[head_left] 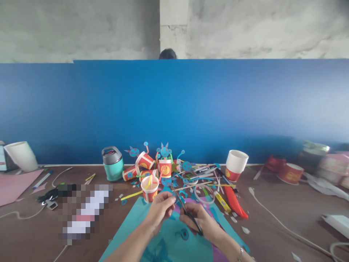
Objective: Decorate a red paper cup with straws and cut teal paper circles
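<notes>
My right hand (198, 218) is wrapped round the black handles of a pair of scissors (180, 201), whose blades point up and to the left. Close beside the blades, my left hand (160, 209) is closed in a pinch. Whatever it holds, if anything, is too small to make out. Both hands are above teal paper (131, 233), with purple paper (218, 254) partly under it. A blue curled cut-out (184, 234) lies below the hands. Just beyond my left hand stands a red and white paper cup (150, 189) with straw strips in it.
Behind lie decorated paper cups (165, 168), straws, scraps and a tape roll (204, 193). A glue stick tube (222, 202) and red piece (236, 202) lie right. Stacked cups (236, 165), a teal flask (113, 164) and cables surround them. A blue partition (174, 109) rises behind; a person's head shows above.
</notes>
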Demonstrator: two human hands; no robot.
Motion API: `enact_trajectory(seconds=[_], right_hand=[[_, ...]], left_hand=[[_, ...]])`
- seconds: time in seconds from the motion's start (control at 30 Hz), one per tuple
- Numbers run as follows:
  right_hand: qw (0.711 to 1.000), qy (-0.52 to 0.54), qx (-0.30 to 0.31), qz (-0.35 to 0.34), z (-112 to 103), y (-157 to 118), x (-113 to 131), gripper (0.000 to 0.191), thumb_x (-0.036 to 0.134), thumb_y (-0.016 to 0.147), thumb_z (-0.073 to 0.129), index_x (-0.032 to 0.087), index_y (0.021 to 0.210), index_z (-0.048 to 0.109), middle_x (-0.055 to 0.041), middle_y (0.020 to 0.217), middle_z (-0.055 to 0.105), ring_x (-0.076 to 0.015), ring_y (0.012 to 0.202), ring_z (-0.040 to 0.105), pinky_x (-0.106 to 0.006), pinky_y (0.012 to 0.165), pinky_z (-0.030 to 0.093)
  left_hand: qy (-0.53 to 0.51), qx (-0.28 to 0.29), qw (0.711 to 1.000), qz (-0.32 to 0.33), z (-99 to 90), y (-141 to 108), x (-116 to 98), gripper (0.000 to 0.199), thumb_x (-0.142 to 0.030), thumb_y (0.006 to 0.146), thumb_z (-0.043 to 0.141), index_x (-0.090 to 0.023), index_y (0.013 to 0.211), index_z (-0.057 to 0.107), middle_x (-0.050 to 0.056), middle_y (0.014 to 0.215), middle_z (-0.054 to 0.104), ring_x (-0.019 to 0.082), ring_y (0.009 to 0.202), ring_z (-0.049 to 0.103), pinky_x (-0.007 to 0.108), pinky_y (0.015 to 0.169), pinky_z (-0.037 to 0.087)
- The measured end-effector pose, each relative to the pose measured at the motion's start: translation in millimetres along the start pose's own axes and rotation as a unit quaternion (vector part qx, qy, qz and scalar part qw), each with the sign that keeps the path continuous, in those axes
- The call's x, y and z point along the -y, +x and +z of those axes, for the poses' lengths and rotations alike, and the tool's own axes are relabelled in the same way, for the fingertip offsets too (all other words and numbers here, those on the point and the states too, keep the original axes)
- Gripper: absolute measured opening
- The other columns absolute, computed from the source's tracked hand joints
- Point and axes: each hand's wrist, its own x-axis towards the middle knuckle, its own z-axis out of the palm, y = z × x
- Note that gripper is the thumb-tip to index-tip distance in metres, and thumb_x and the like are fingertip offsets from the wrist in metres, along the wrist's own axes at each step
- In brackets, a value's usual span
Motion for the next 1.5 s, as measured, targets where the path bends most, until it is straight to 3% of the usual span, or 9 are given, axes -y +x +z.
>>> enact_trajectory(seconds=[0.17,0.63,0.77,0.93,1.0,1.1,1.27,1.37,1.5], right_hand=[[1.0,0.023,-0.002,-0.004,2.9,-2.1,1.3,0.033,0.047,0.072,0.07,0.018,0.07,0.053,0.009,0.046,0.045,-0.0059,0.038,0.04,-0.018,0.039,0.029],[1.0,-0.016,-0.01,0.009,-1.6,1.1,-4.0,0.035,0.051,0.074,0.07,0.02,0.07,0.052,0.0107,0.041,0.041,-0.005,0.033,0.032,-0.018,0.034,0.023],[0.997,-0.002,-0.071,-0.02,-7.4,7.2,-10.0,0.038,0.053,0.071,0.072,0.02,0.067,0.053,0.0094,0.04,0.042,-0.006,0.033,0.034,-0.019,0.035,0.025],[0.991,0.014,-0.13,-0.036,-12.0,9.1,-5.3,0.045,0.061,0.068,0.071,0.019,0.068,0.055,0.0078,0.041,0.043,-0.0074,0.035,0.036,-0.021,0.036,0.029],[0.99,0.017,-0.133,-0.036,-12.1,8.7,-4.3,0.047,0.063,0.066,0.071,0.019,0.067,0.055,0.0076,0.041,0.044,-0.0074,0.035,0.036,-0.021,0.036,0.029],[0.99,0.014,-0.137,-0.031,-12.1,9.5,-7.6,0.047,0.063,0.066,0.071,0.019,0.067,0.056,0.0074,0.04,0.044,-0.0076,0.035,0.036,-0.021,0.037,0.029],[0.987,0.011,-0.156,-0.03,-14.0,14.4,-23.0,0.04,0.055,0.068,0.074,0.018,0.074,0.059,0.0071,0.044,0.048,-0.0089,0.038,0.041,-0.022,0.039,0.031],[0.985,0.021,-0.167,-0.035,-14.7,16.2,-29.8,0.038,0.052,0.069,0.075,0.019,0.077,0.059,0.0078,0.046,0.047,-0.0098,0.039,0.043,-0.022,0.04,0.033],[0.985,0.026,-0.167,-0.032,-14.5,16.1,-31.6,0.036,0.05,0.068,0.076,0.019,0.078,0.059,0.0073,0.048,0.049,-0.0106,0.04,0.045,-0.023,0.041,0.034]], left_hand=[[0.008,0.0,1.0,-0.004,0.5,0.4,-1.2,0.037,-0.046,0.058,0.076,-0.019,0.061,0.051,-0.006,0.047,0.053,0.003,0.036,0.033,0.019,0.039,0.014],[0.042,0.003,0.999,-0.016,-2.1,0.4,-7.3,0.034,-0.046,0.061,0.071,-0.02,0.061,0.049,-0.007,0.049,0.052,0.003,0.037,0.031,0.019,0.038,0.013],[0.154,0.038,0.986,-0.043,-1.3,-2.9,-3.9,0.026,-0.044,0.066,0.065,-0.02,0.06,0.054,-0.007,0.048,0.053,0.004,0.035,0.032,0.019,0.038,0.017],[0.273,0.103,0.953,-0.085,1.6,-10.3,9.3,0.016,-0.024,0.06,0.07,-0.022,0.048,0.059,-0.006,0.037,0.05,0.009,0.029,0.038,0.021,0.035,0.023],[0.29,0.087,0.95,-0.075,3.1,-12.2,11.7,0.005,-0.02,0.06,0.068,-0.023,0.06,0.063,-0.008,0.036,0.05,0.01,0.028,0.038,0.021,0.035,0.025],[0.317,0.045,0.947,-0.033,5.1,-14.6,8.1,0.012,-0.02,0.064,0.064,-0.025,0.074,0.066,-0.009,0.039,0.052,0.011,0.029,0.037,0.021,0.037,0.025],[0.36,0.093,0.928,-0.019,5.1,-19.9,0.8,0.015,-0.017,0.065,0.059,-0.027,0.066,0.071,-0.006,0.041,0.052,0.013,0.034,0.039,0.023,0.04,0.026],[0.376,0.118,0.918,0.031,5.3,-22.6,1.4,0.019,-0.016,0.066,0.059,-0.029,0.057,0.07,-0.004,0.041,0.053,0.015,0.04,0.044,0.023,0.044,0.027],[0.418,0.113,0.897,0.091,7.9,-24.3,-0.8,0.024,-0.022,0.075,0.06,-0.028,0.053,0.069,-0.003,0.04,0.049,0.014,0.04,0.038,0.025,0.047,0.025]])
